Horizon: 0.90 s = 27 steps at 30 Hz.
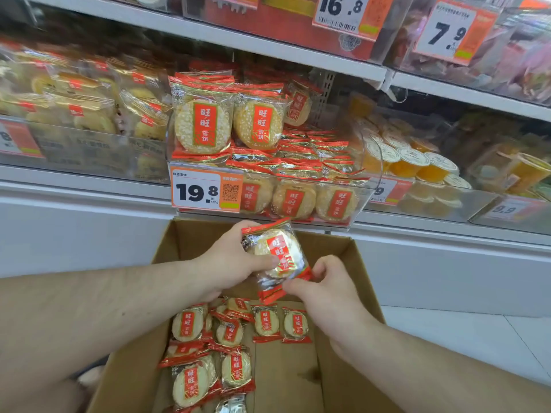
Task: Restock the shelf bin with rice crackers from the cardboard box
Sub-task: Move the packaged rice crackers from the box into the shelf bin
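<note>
The left hand (229, 263) grips a stack of rice cracker packets (277, 257) over the open cardboard box (351, 263), thumb across the front, fingers curled out of sight behind. The stack's long axis tilts up-left to down-right. The right hand (328, 281) pinches its lower red edge. The clear shelf bin (369, 192) lies straight ahead and above the hands, already heaped with packets, so the lift goes up and forward over its front wall; the left hand looks nearer. How many packets are in the stack is unclear. More loose packets (226, 332) lie in the box, its near end cut off by the frame.
</note>
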Motion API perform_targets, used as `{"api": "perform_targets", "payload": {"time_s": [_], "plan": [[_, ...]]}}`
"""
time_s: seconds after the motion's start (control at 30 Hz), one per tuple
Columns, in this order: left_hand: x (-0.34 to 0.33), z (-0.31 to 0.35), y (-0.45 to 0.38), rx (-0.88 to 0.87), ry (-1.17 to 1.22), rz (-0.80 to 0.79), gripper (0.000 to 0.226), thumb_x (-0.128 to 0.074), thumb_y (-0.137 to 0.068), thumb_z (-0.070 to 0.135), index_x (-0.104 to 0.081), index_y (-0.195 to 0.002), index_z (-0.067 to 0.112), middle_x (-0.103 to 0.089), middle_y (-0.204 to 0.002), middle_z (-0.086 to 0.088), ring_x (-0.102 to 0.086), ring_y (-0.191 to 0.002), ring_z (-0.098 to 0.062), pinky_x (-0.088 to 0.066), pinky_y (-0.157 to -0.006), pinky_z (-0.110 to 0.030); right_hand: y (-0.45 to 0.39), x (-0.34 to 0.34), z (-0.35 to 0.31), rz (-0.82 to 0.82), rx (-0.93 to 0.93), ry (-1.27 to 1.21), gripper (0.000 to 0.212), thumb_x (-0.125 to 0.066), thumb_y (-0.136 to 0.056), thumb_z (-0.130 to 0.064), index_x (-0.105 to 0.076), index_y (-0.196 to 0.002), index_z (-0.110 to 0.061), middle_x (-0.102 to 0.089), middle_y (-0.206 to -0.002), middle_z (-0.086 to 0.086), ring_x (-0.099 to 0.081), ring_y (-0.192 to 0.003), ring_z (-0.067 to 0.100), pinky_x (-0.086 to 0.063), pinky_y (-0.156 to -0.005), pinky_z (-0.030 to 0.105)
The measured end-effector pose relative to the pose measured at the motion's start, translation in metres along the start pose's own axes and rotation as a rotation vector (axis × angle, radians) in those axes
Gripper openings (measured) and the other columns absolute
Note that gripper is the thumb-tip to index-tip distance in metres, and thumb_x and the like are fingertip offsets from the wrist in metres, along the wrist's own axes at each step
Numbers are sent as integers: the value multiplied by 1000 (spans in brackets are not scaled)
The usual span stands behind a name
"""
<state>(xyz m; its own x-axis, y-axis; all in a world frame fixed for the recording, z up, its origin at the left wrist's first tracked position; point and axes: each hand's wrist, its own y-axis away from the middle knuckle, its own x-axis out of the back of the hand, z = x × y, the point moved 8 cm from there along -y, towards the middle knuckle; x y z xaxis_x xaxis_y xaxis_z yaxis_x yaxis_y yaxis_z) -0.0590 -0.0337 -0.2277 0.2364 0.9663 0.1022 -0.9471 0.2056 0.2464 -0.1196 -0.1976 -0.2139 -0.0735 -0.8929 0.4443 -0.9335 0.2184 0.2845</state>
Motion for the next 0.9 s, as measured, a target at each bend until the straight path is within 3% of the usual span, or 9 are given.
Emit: {"api": "perform_targets", "payload": {"time_s": [0.1,0.2,0.3,0.4,0.5,0.63,0.73,0.8,0.9], "plan": [[-4,8,3,-43,-102,-115,55,-83,-75,8,-53,-114,33,-73,-95,-6,-72,-87,-28,-60,-77,-47,-11,26,-15,108,84,110,60,-85,-69,-35,-43,-111,-28,-51,-113,-3,-54,-93,14,-42,-71,26],[-14,22,8,-104,-150,-237,55,-81,-76,4,-54,-114,33,-70,-100,-7,-71,-86,-26,-61,-74,-43,-16,24,-25,-75,94,25,72,-85,-73,-34,-44,-131,-30,-54,-123,-12,-59,-104,9,-51,-80,26],[-22,41,13,-166,-186,-324,59,-79,-78,2,-54,-117,39,-68,-106,-2,-70,-84,-16,-59,-73,-35,-17,20,-32,-227,117,11,50,-84,-76,-29,-57,-118,-24,-67,-109,-11,-69,-85,2,-54,-66,19],[-23,67,19,-243,-237,-361,67,-75,-81,1,-50,-122,48,-60,-120,4,-69,-86,-26,-60,-75,-42,-20,19,-41,-280,150,-50,34,-80,-80,-23,-65,-110,-20,-75,-100,-3,-72,-89,9,-57,-79,29],[-18,87,21,-310,-297,-343,80,-76,-82,4,-39,-131,55,-44,-138,5,-66,-76,-19,-59,-77,-40,-19,22,-54,-307,185,-152,42,-79,-75,-27,-66,-113,-15,-76,-101,2,-72,-95,18,-57,-87,37],[-12,102,22,-338,-297,-314,99,-77,-79,5,-23,-137,64,-28,-141,15,-67,-88,-10,-58,-78,-43,-14,25,-67,-340,235,-158,56,-79,-65,-31,-65,-116,-13,-75,-104,5,-72,-98,20,-56,-87,37],[-3,115,20,-433,-283,-214,96,-78,-79,14,-18,-141,55,-44,-125,9,-62,-82,2,-53,-71,-23,-17,37,-82,-312,251,-203,49,-78,-69,-21,-65,-114,-7,-76,-99,7,-73,-91,19,-57,-78,30],[15,131,21,-587,-348,-20,82,-74,-77,29,-24,-138,49,-48,-116,19,-56,-92,3,-46,-73,-15,-25,56,-99,-230,261,-267,28,-73,-80,-9,-65,-106,-3,-76,-82,4,-71,-65,7,-51,-56,14],[34,150,21,-840,-767,300,48,-63,-79,31,-53,-126,29,-52,-112,18,-52,-104,-3,-45,-89,-25,-49,90,-131,-46,281,-288,20,-70,-88,-8,-64,-107,-3,-71,-76,2,-54,-40,-2,-37,-39,11]]}}
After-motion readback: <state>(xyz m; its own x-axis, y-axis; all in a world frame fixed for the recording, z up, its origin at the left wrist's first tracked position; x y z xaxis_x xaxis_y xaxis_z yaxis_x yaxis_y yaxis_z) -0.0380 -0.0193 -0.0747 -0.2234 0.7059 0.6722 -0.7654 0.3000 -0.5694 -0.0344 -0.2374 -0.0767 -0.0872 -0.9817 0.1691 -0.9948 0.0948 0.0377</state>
